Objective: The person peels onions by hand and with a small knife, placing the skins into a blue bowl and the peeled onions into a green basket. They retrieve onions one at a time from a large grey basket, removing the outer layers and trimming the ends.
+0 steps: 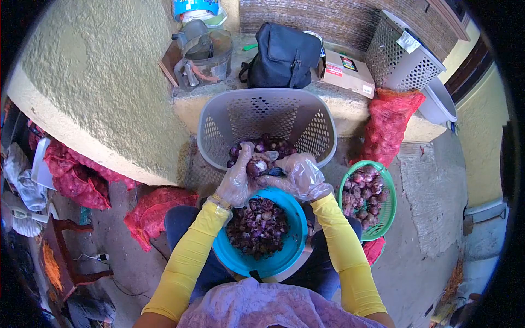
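Note:
Both my hands wear clear plastic gloves and meet over the near rim of the grey laundry basket (206,131). My left hand (236,179) is closed around a red onion (255,167). Close against that onion, my right hand (302,174) is closed on a small knife (273,171) with a dark handle; its blade is hard to make out. Several purple onions lie at the bottom of the basket, partly hidden by my hands. Below my hands, between my knees, is a blue basin (298,232) holding dark purple onion skins (257,227).
A green basket (391,210) of onions stands at my right, near a red mesh sack (387,126). More red sacks (158,210) lie at left. On the ledge ahead are a black backpack (284,54), a cardboard box (347,74) and a clear bucket (210,57). A curved wall (98,82) borders the left.

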`<move>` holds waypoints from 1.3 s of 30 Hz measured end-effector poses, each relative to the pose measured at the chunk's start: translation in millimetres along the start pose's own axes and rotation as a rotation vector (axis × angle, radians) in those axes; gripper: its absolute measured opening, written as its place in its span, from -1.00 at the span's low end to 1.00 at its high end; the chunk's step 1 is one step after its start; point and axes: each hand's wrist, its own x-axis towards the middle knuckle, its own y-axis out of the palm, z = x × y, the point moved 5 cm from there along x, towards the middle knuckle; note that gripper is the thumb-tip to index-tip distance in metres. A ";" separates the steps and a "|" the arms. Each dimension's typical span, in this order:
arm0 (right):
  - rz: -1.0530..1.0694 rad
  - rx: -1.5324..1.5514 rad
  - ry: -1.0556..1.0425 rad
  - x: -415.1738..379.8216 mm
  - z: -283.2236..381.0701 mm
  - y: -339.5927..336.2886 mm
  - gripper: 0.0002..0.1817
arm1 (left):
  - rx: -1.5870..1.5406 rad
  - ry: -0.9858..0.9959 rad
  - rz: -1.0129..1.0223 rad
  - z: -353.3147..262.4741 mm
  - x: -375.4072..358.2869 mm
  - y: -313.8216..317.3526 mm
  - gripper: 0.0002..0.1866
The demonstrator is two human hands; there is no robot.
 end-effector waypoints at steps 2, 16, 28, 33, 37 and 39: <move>-0.045 0.019 0.007 0.3 1.7 -3.4 -0.48 | -0.071 0.008 -0.010 -2.7 -1.9 6.6 -0.42; -0.107 0.111 0.019 -5.4 -6.0 -28.3 -0.48 | 0.301 0.097 0.041 -27.5 -13.5 22.3 -0.45; -0.142 0.491 0.166 -1.2 -15.7 -20.9 -0.69 | 0.676 0.266 0.112 -33.9 -12.2 18.8 -0.32; -0.121 0.619 0.116 0.3 -12.6 -11.0 -0.64 | 0.741 0.328 0.118 -37.2 -15.8 22.8 -0.29; -0.031 0.616 0.168 -1.0 -14.7 -9.3 -0.73 | 1.139 0.489 0.089 -45.2 -19.4 29.5 -0.31; -0.035 0.616 0.162 -0.8 -14.3 -9.8 -0.74 | 1.113 0.464 0.078 -44.9 -18.6 27.6 -0.31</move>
